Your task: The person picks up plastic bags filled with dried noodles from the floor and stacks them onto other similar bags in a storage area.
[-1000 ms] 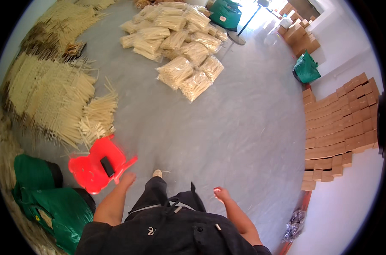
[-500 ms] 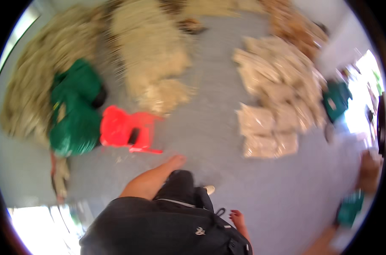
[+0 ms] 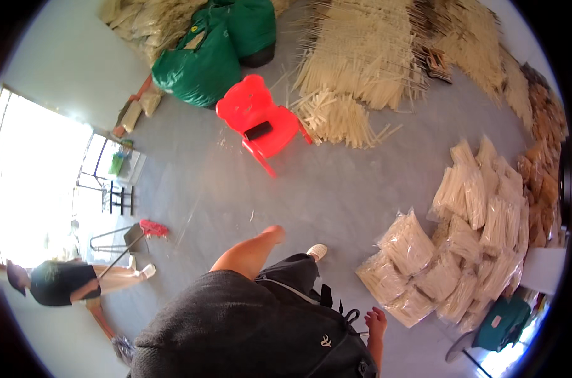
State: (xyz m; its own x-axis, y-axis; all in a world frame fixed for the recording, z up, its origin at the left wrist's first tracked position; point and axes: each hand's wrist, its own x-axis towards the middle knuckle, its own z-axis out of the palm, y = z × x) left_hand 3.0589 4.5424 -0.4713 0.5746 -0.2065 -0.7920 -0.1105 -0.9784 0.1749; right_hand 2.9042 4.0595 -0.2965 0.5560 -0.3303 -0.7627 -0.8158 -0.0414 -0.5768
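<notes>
Floor carries stick piles, bagged stick bundles, red chair with phone on the seat. Left hand curled loosely, empty, near nothing. Right hand fingers spread, empty, near the bundles.

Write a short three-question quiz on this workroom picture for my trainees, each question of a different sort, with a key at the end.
1. True or false: a dark flat object lies on the seat of the red plastic chair.
2. Multiple choice: the clear bags of pale sticks lie on which side of the person wearing the camera? A. left B. right C. behind
3. Short answer: what does the right hand hold?

Key
1. True; the dark flat object rests on the seat.
2. B, on the grey floor.
3. Nothing; it hangs bare beside the body, and so does the left hand.
</notes>
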